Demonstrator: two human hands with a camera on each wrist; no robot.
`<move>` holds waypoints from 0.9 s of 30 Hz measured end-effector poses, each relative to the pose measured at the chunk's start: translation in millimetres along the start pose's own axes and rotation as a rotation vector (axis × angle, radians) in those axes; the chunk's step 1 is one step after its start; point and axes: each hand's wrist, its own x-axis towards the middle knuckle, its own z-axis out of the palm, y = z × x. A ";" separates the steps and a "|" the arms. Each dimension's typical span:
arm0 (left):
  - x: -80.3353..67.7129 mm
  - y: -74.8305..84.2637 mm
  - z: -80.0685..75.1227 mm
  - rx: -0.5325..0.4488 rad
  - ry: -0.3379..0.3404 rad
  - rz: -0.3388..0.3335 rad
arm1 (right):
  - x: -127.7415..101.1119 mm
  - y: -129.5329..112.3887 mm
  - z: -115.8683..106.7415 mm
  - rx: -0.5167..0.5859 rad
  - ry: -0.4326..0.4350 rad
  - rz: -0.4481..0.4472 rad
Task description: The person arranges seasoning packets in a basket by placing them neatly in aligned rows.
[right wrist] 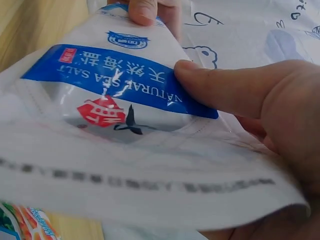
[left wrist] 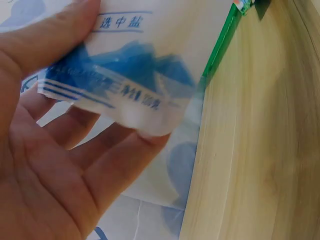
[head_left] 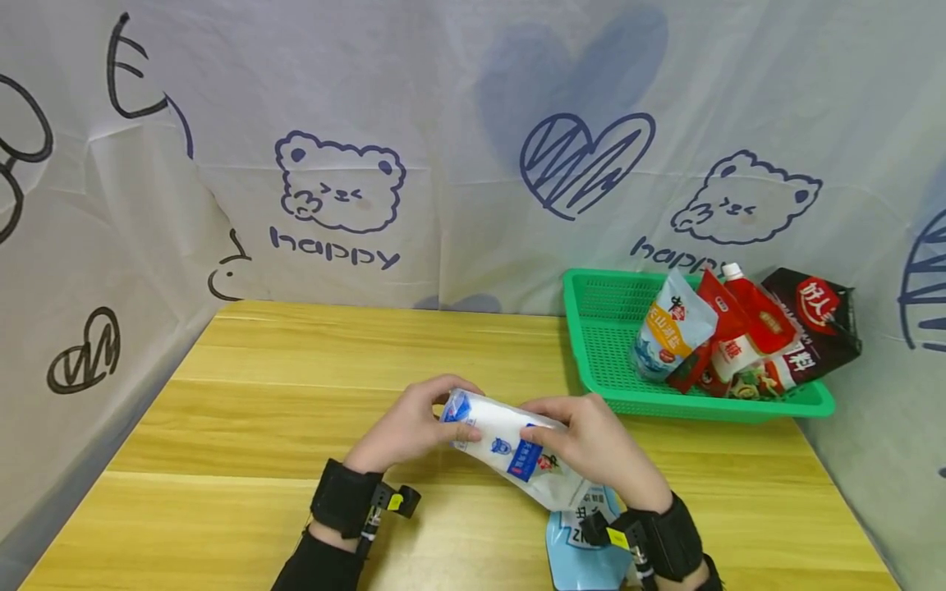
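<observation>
head view above, wrist views close-up

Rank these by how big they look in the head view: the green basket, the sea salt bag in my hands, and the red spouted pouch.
1. green basket
2. sea salt bag, though it sits nearer the camera, so its true size against the basket is unsure
3. red spouted pouch

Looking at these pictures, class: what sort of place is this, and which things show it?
Probably a staged recording booth, not a kitchen: printed bear-and-heart sheets wall in a wooden table, a green basket holds grocery pouches, and both hands hold a salt bag.
</observation>
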 end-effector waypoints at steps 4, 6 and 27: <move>0.1 0.1 0.1 -0.033 0.053 0.010 | 0.9 -0.5 -0.5 0.022 0.079 0.027; 0.2 0.2 0.1 -0.044 0.088 0.004 | 1.1 -0.5 -1.0 0.036 0.146 0.032; 0.9 2.7 -3.5 -0.223 0.319 0.087 | 0.1 -1.5 6.8 0.343 0.371 0.085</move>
